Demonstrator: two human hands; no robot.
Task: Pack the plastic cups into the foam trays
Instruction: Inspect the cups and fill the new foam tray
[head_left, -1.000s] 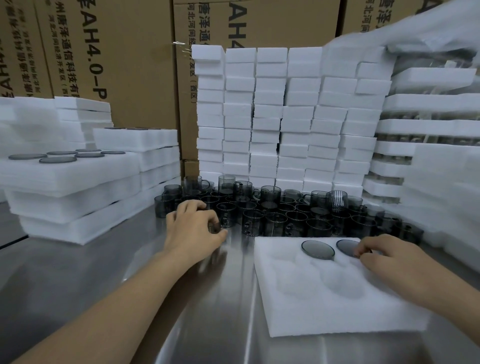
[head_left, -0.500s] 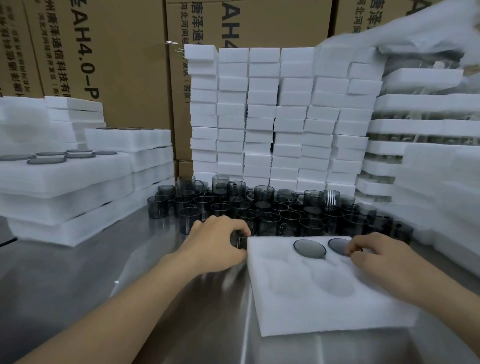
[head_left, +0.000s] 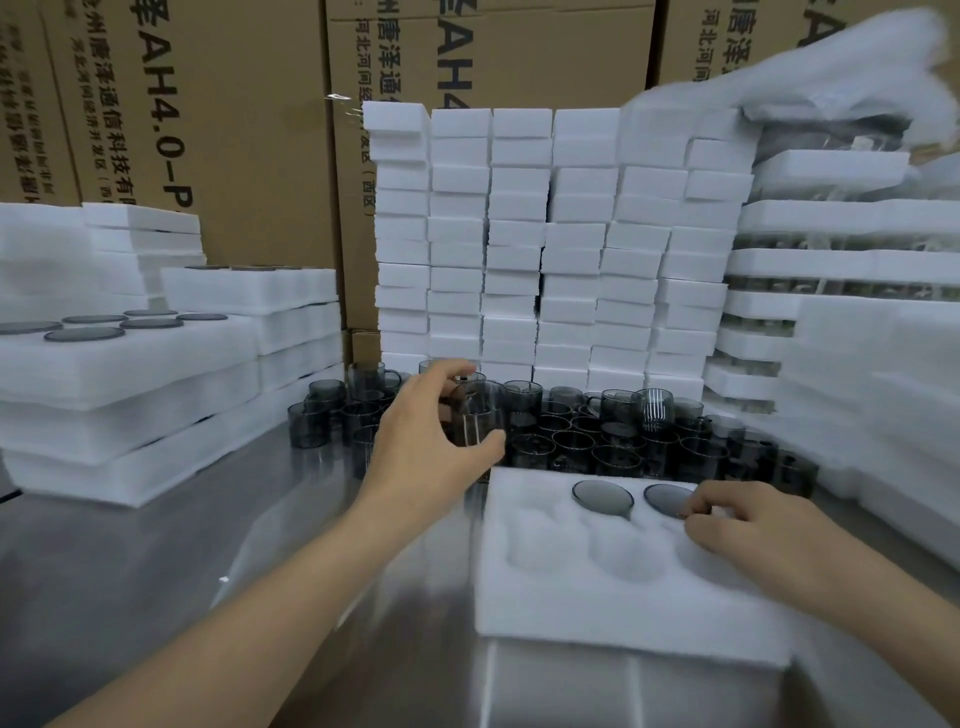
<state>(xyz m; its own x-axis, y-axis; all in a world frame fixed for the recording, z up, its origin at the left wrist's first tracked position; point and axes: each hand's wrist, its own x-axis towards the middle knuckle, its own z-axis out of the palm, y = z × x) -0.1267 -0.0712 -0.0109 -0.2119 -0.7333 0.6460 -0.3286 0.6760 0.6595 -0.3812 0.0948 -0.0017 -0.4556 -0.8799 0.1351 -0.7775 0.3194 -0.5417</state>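
A white foam tray (head_left: 613, 613) lies on the steel table in front of me, with round pockets. Two dark cups (head_left: 602, 497) sit bottom-up in its far pockets; the near pockets hold nothing. My left hand (head_left: 421, 441) grips a smoky transparent cup (head_left: 478, 415), lifted just above the tray's far left corner. My right hand (head_left: 748, 530) rests on the tray's right side, its fingertips touching the second inserted cup (head_left: 667, 500). A crowd of several loose grey cups (head_left: 597, 436) stands behind the tray.
Stacks of filled foam trays (head_left: 130, 364) rise at the left. A wall of white foam blocks (head_left: 545, 249) stands behind the cups, with more foam stacks (head_left: 857, 322) at the right. Cardboard boxes (head_left: 218, 130) back everything. Bare steel table (head_left: 208, 571) lies at the front left.
My left hand took a cup from the pile's left side and has carried it right and up, toward the tray's far left corner. My right hand has stayed at the second cup.
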